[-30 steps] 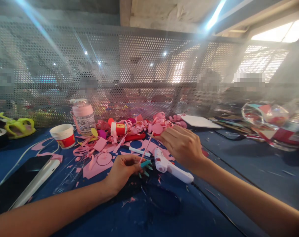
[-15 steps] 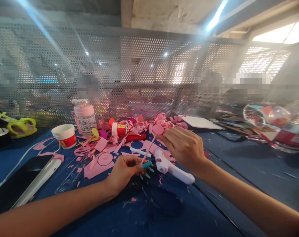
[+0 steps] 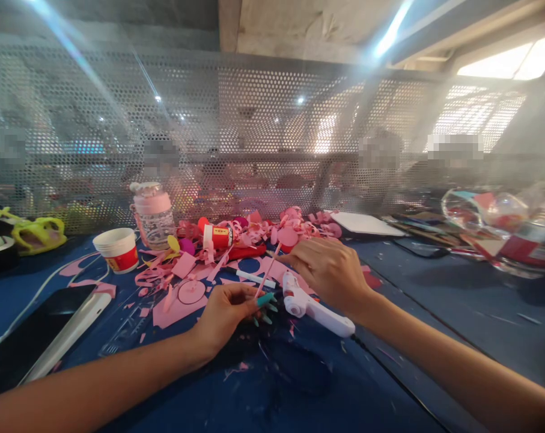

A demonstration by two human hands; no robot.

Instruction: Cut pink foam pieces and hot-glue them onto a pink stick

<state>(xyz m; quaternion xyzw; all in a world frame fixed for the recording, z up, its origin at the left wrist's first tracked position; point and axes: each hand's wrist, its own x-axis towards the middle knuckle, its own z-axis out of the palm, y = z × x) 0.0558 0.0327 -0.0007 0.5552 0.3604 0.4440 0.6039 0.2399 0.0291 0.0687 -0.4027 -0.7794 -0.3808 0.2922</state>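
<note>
My left hand (image 3: pixel 225 316), with long teal nails, is closed in a pinch on the lower end of a thin pink paper strip (image 3: pixel 267 273). The strip slants up and to the right. My right hand (image 3: pixel 326 267) is closed, its fingertips at the strip's upper part; its inner fingers are hidden behind the knuckles. Below that hand lies a white corded tool shaped like a glue gun (image 3: pixel 315 311). A white-barrelled pen (image 3: pixel 256 278) rests behind the strip. Pink cut paper with a round disc (image 3: pixel 191 292) is left of the pen.
A heap of pink scraps (image 3: pixel 294 222) lies at the back by a tipped paper cup (image 3: pixel 219 236). To the left stand stacked paper cups (image 3: pixel 116 249), a pink-lidded bottle (image 3: pixel 152 216) and a black phone (image 3: pixel 38 331). Clear plastic containers (image 3: pixel 531 246) are at right, a perforated screen (image 3: pixel 263 132) behind.
My right hand has shifted slightly left and down along the strip, whose upper end now shows above the fingertips. My left hand keeps its pinch almost in place.
</note>
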